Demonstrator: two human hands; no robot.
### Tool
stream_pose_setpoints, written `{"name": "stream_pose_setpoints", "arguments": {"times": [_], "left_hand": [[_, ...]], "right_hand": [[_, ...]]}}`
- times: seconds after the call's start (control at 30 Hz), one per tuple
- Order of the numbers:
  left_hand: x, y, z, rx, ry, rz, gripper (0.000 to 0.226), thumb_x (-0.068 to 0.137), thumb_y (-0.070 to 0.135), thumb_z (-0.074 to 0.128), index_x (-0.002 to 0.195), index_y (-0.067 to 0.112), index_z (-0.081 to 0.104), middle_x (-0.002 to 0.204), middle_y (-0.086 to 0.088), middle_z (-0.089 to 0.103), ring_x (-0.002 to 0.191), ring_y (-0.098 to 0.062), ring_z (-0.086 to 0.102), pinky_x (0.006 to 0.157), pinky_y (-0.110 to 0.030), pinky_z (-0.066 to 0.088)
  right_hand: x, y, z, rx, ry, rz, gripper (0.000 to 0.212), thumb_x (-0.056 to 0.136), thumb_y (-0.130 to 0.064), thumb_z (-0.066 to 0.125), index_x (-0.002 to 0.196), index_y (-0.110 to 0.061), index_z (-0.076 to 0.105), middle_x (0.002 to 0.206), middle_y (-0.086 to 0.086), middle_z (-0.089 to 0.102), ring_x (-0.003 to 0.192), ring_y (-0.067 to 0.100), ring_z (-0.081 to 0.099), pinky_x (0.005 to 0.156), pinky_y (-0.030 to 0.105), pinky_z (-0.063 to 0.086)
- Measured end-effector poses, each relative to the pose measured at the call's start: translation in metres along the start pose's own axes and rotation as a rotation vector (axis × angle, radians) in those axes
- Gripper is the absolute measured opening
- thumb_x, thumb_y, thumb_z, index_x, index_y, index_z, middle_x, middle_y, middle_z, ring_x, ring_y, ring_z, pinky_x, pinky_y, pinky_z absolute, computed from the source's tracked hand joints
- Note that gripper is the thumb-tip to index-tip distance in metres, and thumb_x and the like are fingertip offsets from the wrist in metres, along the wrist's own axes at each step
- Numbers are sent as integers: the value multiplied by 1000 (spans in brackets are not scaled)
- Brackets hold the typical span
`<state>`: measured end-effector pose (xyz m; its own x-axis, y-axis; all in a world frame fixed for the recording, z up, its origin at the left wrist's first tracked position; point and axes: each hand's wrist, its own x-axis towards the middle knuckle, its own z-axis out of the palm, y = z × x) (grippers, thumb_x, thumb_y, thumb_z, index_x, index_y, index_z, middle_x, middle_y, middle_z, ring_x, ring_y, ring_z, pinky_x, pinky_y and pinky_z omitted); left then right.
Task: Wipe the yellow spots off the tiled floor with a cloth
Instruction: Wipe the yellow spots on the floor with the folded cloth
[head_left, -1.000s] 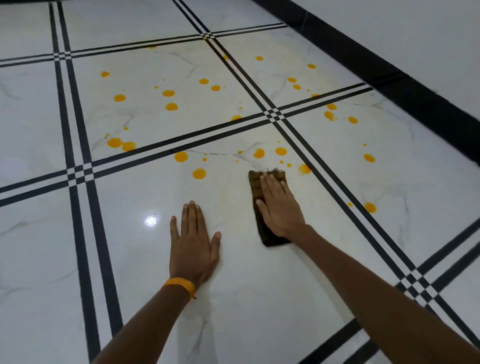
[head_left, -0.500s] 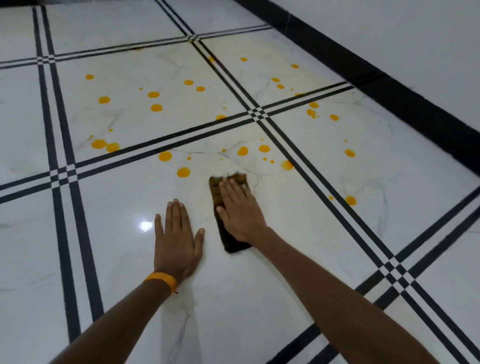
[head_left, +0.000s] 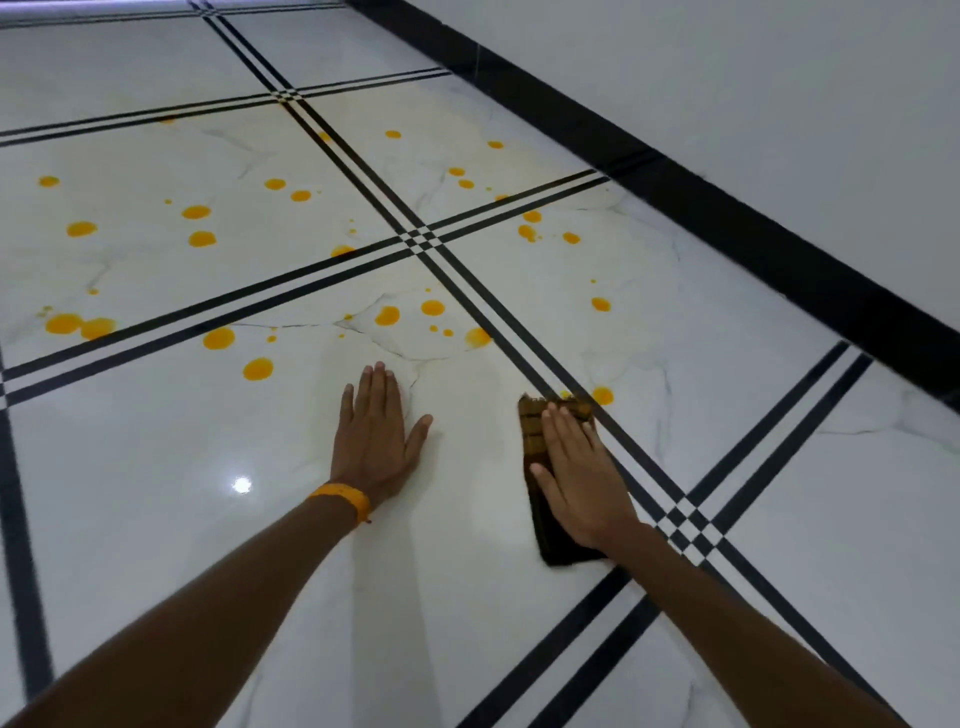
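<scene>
Right hand (head_left: 582, 478) flat on the brown cloth (head_left: 540, 441), pinning it to the tiled floor (head_left: 156, 519) beside the black tile lines. Left hand (head_left: 376, 441) spread, braced nearby. Mid-wipe; probably needs pushing forward onto that yellow spot (head_left: 602, 396) touching its far edge.

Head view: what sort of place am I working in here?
Likely an indoor room with a polished floor: glossy marble-look tiles with black inlay stripes, and a black skirting band along a plain white wall.

Bare forearms, no sleeves; orange wristband (head_left: 340, 500) on left wrist.
</scene>
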<state>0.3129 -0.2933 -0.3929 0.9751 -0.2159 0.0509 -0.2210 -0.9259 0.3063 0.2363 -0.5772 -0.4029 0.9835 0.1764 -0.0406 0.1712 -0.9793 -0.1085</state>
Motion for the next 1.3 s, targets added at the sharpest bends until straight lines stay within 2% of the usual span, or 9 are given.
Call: {"name": "stream_pose_setpoints", "arguments": {"times": [0.1, 0.27, 0.47, 0.67, 0.77, 0.87, 0.97, 1.1, 1.3], "left_hand": [[33, -9, -3, 100, -30, 56, 96, 90, 65, 8, 154, -6, 17, 164, -22, 14, 153, -32, 11, 124, -48, 6], [25, -16, 15, 95, 7, 81, 92, 94, 66, 12, 157, -1, 12, 165, -15, 12, 154, -25, 8, 125, -46, 7], [37, -16, 21, 116, -21, 83, 85, 97, 63, 19, 158, 4, 10, 167, -12, 9, 155, -21, 4, 125, -45, 9], [39, -14, 9, 126, -48, 49, 85, 97, 62, 23, 159, 7, 6, 168, -8, 4, 155, -18, -2, 125, -43, 6], [43, -9, 10, 137, -84, 64, 85, 98, 61, 25, 159, 6, 6, 168, -8, 4, 155, -18, -2, 125, -44, 6], [36, -7, 10, 149, -100, 58, 85, 98, 62, 25, 158, 5, 7, 167, -10, 4, 155, -20, -1, 125, -46, 9], [33, -9, 9, 128, -77, 55, 84, 98, 61, 29, 158, 6, 8, 167, -9, 4, 155, -19, -1, 125, -46, 10], [41, -10, 10, 106, -55, 58, 83, 98, 60, 31, 159, 6, 9, 167, -7, 5, 155, -18, -1, 125, -45, 9], [38, -13, 6, 140, -94, 57, 85, 98, 64, 21, 159, 7, 5, 168, -8, 2, 155, -19, -2, 125, -46, 11]], "right_hand": [[7, 58, -12, 10, -35, -78, 70, 103, -50, 18, 161, -10, 12, 169, 2, 8, 157, 15, 6, 126, 45, 14], [65, 44, -8, 39, 144, 447, 77, 99, -48, 13, 156, 2, 24, 164, 19, 27, 152, 31, 25, 125, 48, 20], [70, 72, -10, -1, -8, -151, 73, 103, -50, 24, 161, -7, 12, 169, 6, 8, 157, 18, 4, 127, 43, 11], [147, 63, -19, 72, 117, 265, 77, 99, -48, 23, 156, 3, 25, 163, 21, 27, 152, 32, 25, 125, 47, 18], [111, 39, -8, 40, 43, -104, 73, 104, -49, 28, 158, -1, 20, 167, 14, 19, 155, 27, 16, 126, 44, 15], [108, 80, -21, -10, -70, -459, 73, 105, -53, 25, 161, -8, 13, 169, 6, 11, 157, 19, 7, 128, 40, 8], [147, 112, -25, -10, -39, -234, 75, 104, -56, 19, 161, -7, 15, 169, 6, 14, 157, 20, 10, 127, 43, 13], [194, 68, -16, 51, 90, 177, 77, 100, -52, 19, 158, -1, 20, 167, 16, 20, 155, 28, 18, 127, 43, 13], [101, 72, -21, 61, -22, -199, 72, 104, -48, 33, 160, -7, 17, 168, 8, 17, 157, 18, 5, 126, 44, 17]]}}
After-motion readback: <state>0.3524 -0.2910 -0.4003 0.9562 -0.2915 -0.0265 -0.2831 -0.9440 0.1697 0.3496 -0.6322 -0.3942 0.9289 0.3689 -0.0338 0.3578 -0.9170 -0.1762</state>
